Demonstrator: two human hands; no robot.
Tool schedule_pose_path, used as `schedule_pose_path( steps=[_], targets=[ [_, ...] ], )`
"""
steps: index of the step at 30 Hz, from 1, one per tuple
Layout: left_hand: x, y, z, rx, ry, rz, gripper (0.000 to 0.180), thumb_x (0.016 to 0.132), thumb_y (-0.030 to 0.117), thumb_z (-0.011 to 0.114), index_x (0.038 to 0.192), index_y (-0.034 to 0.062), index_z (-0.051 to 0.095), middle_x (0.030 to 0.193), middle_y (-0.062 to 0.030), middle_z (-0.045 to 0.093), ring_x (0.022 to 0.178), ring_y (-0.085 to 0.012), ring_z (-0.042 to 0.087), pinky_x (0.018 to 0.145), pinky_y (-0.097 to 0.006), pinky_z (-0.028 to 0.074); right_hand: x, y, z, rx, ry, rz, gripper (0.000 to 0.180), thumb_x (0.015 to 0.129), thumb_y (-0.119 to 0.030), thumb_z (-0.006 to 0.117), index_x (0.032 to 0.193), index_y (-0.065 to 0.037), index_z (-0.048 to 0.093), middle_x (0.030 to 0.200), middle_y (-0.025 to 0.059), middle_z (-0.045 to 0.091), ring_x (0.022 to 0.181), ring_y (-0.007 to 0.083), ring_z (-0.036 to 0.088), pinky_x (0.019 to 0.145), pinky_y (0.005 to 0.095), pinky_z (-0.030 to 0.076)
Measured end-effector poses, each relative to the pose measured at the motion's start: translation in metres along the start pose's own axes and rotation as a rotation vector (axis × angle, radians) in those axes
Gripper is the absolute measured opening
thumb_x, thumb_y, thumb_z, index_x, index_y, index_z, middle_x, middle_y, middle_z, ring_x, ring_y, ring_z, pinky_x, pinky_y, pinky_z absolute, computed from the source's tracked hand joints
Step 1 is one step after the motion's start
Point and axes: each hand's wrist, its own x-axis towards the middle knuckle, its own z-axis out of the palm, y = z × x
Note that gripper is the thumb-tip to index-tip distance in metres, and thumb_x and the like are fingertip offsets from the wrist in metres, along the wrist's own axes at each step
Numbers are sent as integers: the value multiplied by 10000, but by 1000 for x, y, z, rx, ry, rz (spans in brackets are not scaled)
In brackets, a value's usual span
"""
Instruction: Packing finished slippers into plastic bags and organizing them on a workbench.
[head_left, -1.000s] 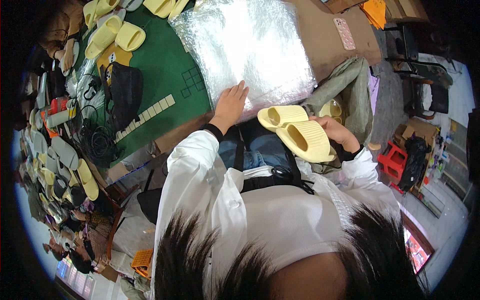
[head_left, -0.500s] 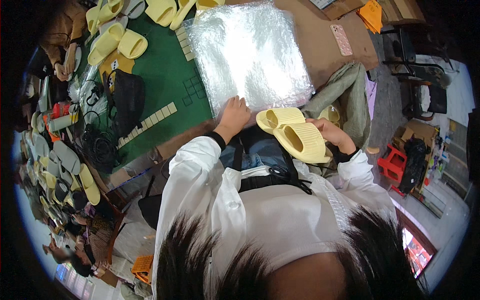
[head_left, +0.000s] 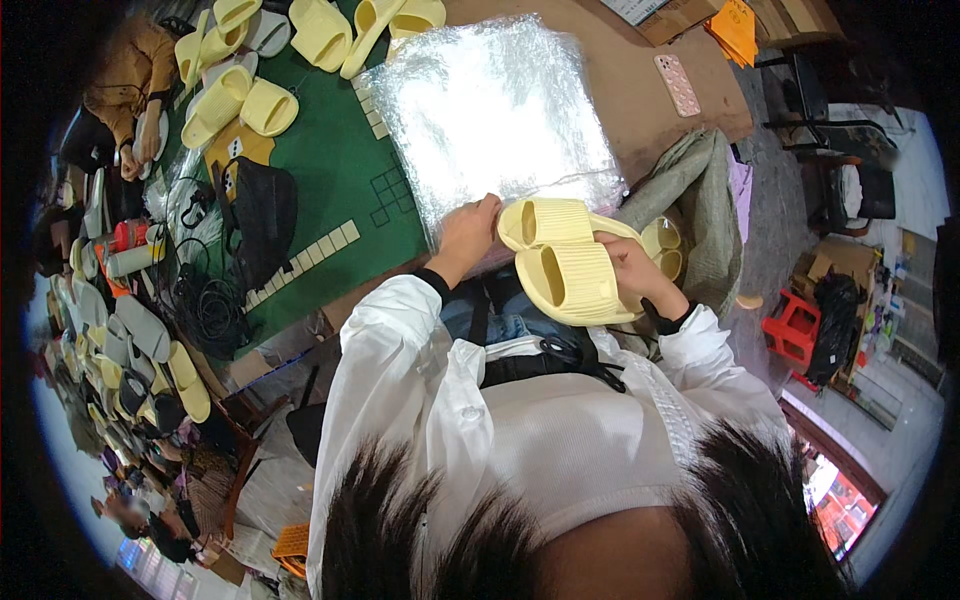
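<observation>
A pair of pale yellow ribbed slippers [head_left: 580, 275] hangs in front of my lap, held side by side. My right hand [head_left: 640, 268] grips them from the right, its fingers partly hidden behind them. A stack of clear, shiny plastic bags [head_left: 490, 110] lies on the table's near edge. At the stack's near edge, my left hand [head_left: 465, 238] is closed with its fingertips pinched on the top plastic bag; the slippers' toe ends are right beside these fingertips.
More yellow slippers [head_left: 322, 35] lie on the green mat [head_left: 330, 150]. A pink phone [head_left: 677, 85] rests on the brown table at right. An open woven sack [head_left: 705, 190] with wrapped slippers stands right of me. At far left, a co-worker's hands [head_left: 140, 150] hold a slipper; a black bag [head_left: 260, 215] lies nearer.
The slippers have moved left toward my left hand, with my right hand on them. My left fingers have gone from lying on the bags to a pinch at their near edge.
</observation>
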Motion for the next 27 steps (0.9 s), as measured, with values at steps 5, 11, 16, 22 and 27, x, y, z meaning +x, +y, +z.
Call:
schedule_pose_path(
  steps=[5, 11, 16, 22, 27],
  targets=[
    [-1, 11, 3, -8, 128, 39, 130, 835, 173, 500, 919, 73, 502, 691, -162, 588, 639, -336, 577, 562, -412, 467, 4, 22, 1, 20, 204, 72, 220, 805, -22, 558, 1017, 12, 604, 1107, 66, 547, 979, 159, 529, 833, 257, 410],
    [-9, 48, -6, 121, 110, 290, 204, 754, 128, 487, 920, 13, 507, 1199, -171, 490, 940, -279, 552, 816, -371, 439, 1, 50, 3, -930, 337, -74, 235, 579, -14, 605, 812, 19, 606, 960, 147, 550, 884, 320, 538, 763, 354, 457],
    [-19, 69, -4, 198, 307, 398, 181, 720, 104, 531, 883, 26, 535, 1179, -144, 496, 1080, -302, 469, 924, -453, 343, 19, 34, 23, -985, 400, -518, 262, 536, -17, 629, 795, -23, 592, 934, 130, 554, 885, 317, 539, 733, 358, 467],
    [-33, 85, -2, 36, 151, 438, 240, 712, 59, 516, 951, 48, 536, 1269, -128, 422, 1210, -346, 327, 985, -542, 230, 28, 60, 24, -1074, 543, -419, 233, 587, 0, 617, 811, 3, 553, 973, 175, 537, 845, 355, 525, 724, 416, 449],
    [-37, 100, 3, -209, -130, 416, 127, 791, 12, 493, 915, 34, 509, 1278, -112, 402, 1262, -340, 256, 998, -513, 231, 52, 76, 24, -950, 612, -512, 252, 770, -141, 527, 969, 12, 552, 1138, 237, 477, 1071, 428, 428, 875, 466, 396]
  ],
)
